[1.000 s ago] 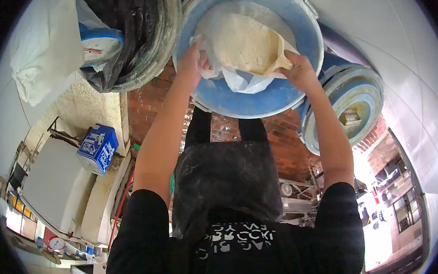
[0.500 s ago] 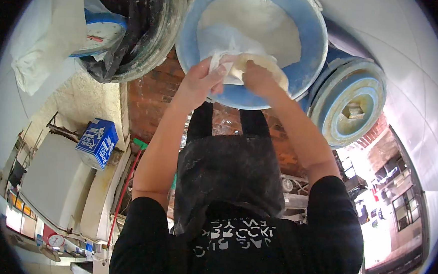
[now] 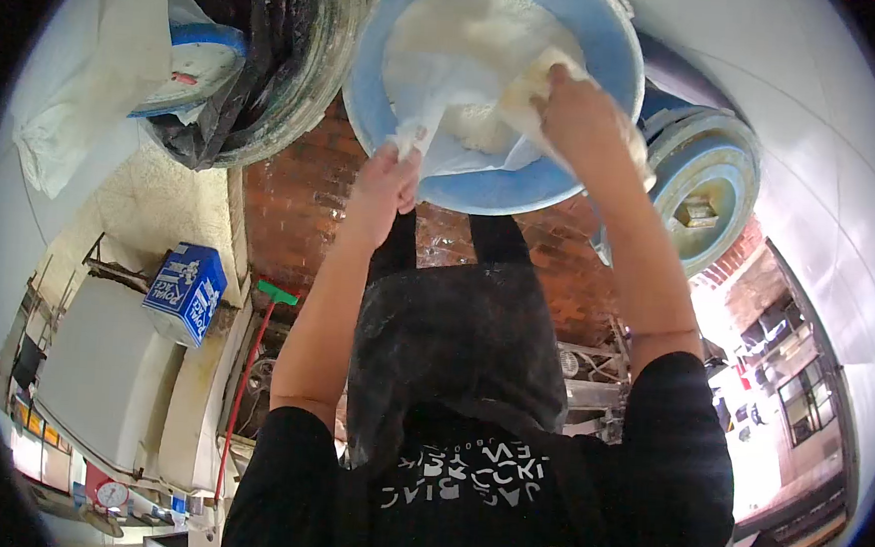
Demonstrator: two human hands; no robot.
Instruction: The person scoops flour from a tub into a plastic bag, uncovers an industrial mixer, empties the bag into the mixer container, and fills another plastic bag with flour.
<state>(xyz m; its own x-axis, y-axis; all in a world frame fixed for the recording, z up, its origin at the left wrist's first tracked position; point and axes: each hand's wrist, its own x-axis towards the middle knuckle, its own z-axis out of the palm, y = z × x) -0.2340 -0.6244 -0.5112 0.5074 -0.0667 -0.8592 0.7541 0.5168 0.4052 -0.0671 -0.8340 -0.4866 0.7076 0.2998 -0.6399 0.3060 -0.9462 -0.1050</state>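
Observation:
A blue tub point(image 3: 369, 79) holding white powder point(image 3: 432, 33) that looks like flour is in front of me. My left hand point(image 3: 385, 185) is at the tub's near left rim, its fingers pinched on a thin white plastic bag point(image 3: 449, 84). The bag stretches over the powder inside the tub, and some powder seems to lie in it. Over the right side of the tub, my right hand point(image 3: 582, 122) is closed round a tilted cream-coloured scoop point(image 3: 524, 93). Its exact shape is partly hidden by the hand and blurred.
At upper left stands a round bin point(image 3: 319, 76) lined with black plastic, beside a blue-rimmed dial scale point(image 3: 195, 68). A lidded blue bin point(image 3: 723, 186) is to the right. A blue and white box point(image 3: 186, 293) and a red-handled tool point(image 3: 245, 392) are at left.
My right hand has moved right and up with the scoop, which is tilted more. My left hand has shifted left and down, stretching the plastic bag wider between the hands.

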